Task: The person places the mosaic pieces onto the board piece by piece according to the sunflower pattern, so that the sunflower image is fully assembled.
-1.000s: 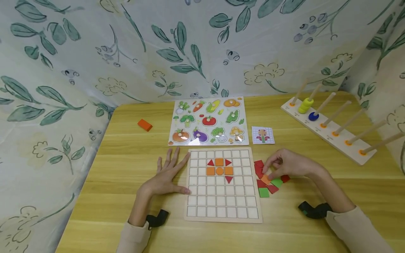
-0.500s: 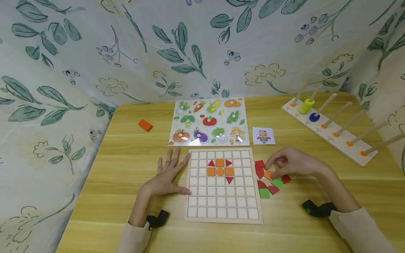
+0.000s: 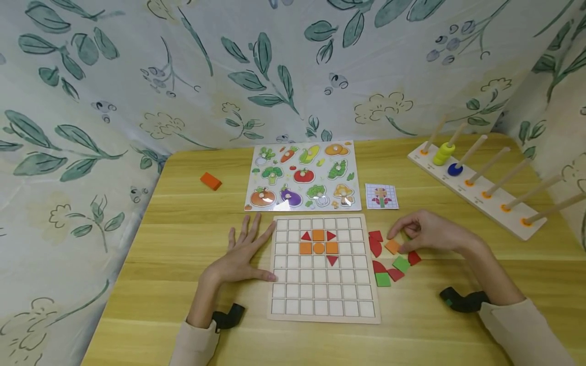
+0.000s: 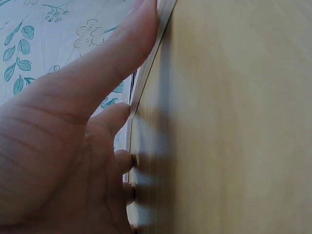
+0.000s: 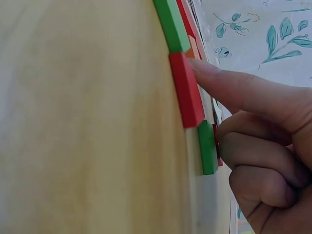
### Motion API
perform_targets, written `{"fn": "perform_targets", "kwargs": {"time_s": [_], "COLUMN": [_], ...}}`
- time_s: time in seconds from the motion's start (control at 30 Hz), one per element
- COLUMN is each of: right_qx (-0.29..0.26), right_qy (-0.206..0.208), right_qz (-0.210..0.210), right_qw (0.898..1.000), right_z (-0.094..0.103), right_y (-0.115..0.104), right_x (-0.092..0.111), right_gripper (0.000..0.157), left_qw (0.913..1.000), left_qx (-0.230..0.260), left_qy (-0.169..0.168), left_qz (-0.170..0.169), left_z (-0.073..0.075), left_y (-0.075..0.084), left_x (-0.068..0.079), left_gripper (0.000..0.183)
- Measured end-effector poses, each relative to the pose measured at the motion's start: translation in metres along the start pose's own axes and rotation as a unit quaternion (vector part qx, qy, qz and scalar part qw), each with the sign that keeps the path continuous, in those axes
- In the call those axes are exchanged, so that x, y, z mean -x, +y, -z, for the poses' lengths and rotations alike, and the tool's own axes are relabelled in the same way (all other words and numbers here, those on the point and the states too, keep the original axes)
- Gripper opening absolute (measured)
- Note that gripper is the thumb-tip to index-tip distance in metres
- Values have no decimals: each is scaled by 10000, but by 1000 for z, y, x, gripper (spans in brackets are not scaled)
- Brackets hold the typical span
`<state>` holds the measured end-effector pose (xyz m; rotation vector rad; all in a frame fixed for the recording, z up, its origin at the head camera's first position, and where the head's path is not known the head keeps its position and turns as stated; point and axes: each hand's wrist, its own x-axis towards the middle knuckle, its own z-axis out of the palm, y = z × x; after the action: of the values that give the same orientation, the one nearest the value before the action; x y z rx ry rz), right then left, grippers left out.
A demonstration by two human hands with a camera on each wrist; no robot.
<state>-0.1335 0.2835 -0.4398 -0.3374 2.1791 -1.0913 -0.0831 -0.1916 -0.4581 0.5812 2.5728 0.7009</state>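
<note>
In the head view my left hand [image 3: 235,259] lies on the table with fingers spread. Its thumb and index finger touch the left edge of the wooden grid board [image 3: 297,315]. Beyond the board's right edge, my right hand [image 3: 428,234] pinches an orange square tile [image 3: 392,247] between thumb and index finger, low over the table. Around it lie red pieces [image 3: 375,248] and green square tiles [image 3: 401,264]. Orange squares [image 3: 318,235], an orange circle [image 3: 318,248] and red triangles [image 3: 331,260] sit in the board's cells. In the right wrist view the thumb hides most of the orange tile [image 5: 192,48].
A vegetable puzzle board [image 3: 302,175] lies behind the grid board, beside a small pattern card [image 3: 382,196]. A pegged stand [image 3: 476,188] with yellow and blue rings stands at right. An orange block [image 3: 210,181] lies at left. Patterned cloth [image 3: 293,71] borders the table's back.
My right hand has slid the orange square tile a little right and away from me, apart from the red pieces it overlapped. The left hand stays in place.
</note>
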Motion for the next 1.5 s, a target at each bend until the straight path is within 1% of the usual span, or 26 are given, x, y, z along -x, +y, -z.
{"fn": "perform_targets", "kwargs": {"time_s": [0.1,0.3,0.53,0.87,1.1,1.3,1.4,1.5], "right_qx": [21,20,-34,162,97,128,153,164], "right_qy": [23,180,269,544,661,877,951,995], "right_qz": [97,146,75,-35,-51,-122,-74,25], "right_qw": [9999,9997,9996,9984,9978,9960,9953,9949], "right_z": [1,1,0,-2,-1,-4,-13,-29], "right_y": [1,2,1,-2,-3,-14,-25,-39], "right_x": [-1,-1,-1,-1,1,4,2,-2], "right_gripper": [34,39,38,35,36,40,39,35], "left_qw": [10000,10000,10000,10000,10000,10000,10000,10000], "left_qx": [-19,-11,27,6,1,31,37,36], "left_qy": [-7,-13,-8,-2,27,37,34,29], "left_qz": [12,12,5,-2,-37,-46,-26,-23], "left_z": [1,1,1,0,0,0,1,1], "left_y": [0,0,1,0,0,0,2,3], "left_x": [0,0,0,0,-1,-1,0,1], "left_gripper": [123,123,123,123,123,123,123,123]}}
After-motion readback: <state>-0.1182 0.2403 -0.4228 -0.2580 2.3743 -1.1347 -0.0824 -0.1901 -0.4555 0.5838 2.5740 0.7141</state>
